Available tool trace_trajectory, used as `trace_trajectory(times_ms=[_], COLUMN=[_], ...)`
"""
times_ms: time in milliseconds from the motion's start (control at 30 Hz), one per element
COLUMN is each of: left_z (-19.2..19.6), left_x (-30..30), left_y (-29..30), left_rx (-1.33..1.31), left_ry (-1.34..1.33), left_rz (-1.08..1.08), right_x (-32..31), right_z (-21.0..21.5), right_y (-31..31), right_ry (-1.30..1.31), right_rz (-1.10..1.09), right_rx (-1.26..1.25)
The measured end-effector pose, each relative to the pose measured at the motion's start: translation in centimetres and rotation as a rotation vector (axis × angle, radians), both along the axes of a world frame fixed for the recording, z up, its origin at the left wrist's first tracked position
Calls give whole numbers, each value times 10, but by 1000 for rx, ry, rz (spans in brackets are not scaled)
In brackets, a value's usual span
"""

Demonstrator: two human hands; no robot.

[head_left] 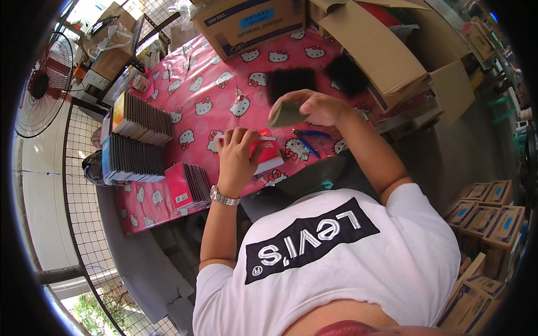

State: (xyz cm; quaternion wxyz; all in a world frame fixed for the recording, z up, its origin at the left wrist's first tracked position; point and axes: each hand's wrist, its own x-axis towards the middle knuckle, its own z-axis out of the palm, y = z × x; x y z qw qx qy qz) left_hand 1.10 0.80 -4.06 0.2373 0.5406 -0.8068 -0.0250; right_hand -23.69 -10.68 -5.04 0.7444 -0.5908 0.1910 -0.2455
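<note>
My left hand (238,147) is closed over the left part of a red-covered notebook (271,153). Its fingers curl over the far edge, and white pages show along the near side. A steel watch is on that wrist. My right hand (319,108) pinches a flat greenish-grey pad (287,114), raised beside the notebook; motion blurs it, so its exact kind is unclear. Just right of the notebook lie blue-handled pliers (308,139). To the left, spiral notebooks with red covers (188,185) stand in a row on the table.
More spiral notebooks (134,158) are stacked at the left edge of the pink cartoon-print tablecloth (193,109). Two black fuzzy pads (291,83) lie beyond my right hand. A closed carton (255,28) stands at the back, an open carton (386,56) at the right. A fan (42,84) is far left.
</note>
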Motion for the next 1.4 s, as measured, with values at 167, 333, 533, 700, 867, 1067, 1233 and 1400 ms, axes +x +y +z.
trace_trajectory(times_ms=[167, 333, 533, 700, 867, 1067, 1233, 1400], left_z=[4, 6, 9, 9, 9, 10, 2, -3], left_x=[-10, -9, -9, -6, 17, 34, 41, 44], left_y=[-4, -2, -4, -3, -7, -16, -16, -18], left_rx=[-54, -35, -30, -10, 54, 204, 239, 295], left_ry=[45, 64, 103, 129, 213, 360, 449, 532], left_rz=[-14, 7, -7, -6, 12, -34, -31, 18], right_x=[6, 10, 12, 16, 25, 41, 52, 27], right_z=[13, 27, 31, 36, 18, 9, 15, -10], right_y=[-10, -5, -9, -9, -15, -26, -18, -31], right_ry=[180, 313, 527, 492, 242, 55, -219, 677], right_rz=[124, 153, 59, 115, 154, 261, 289, -87], right_rx=[-64, -356, -708, -562, -278, 43, 194, -662])
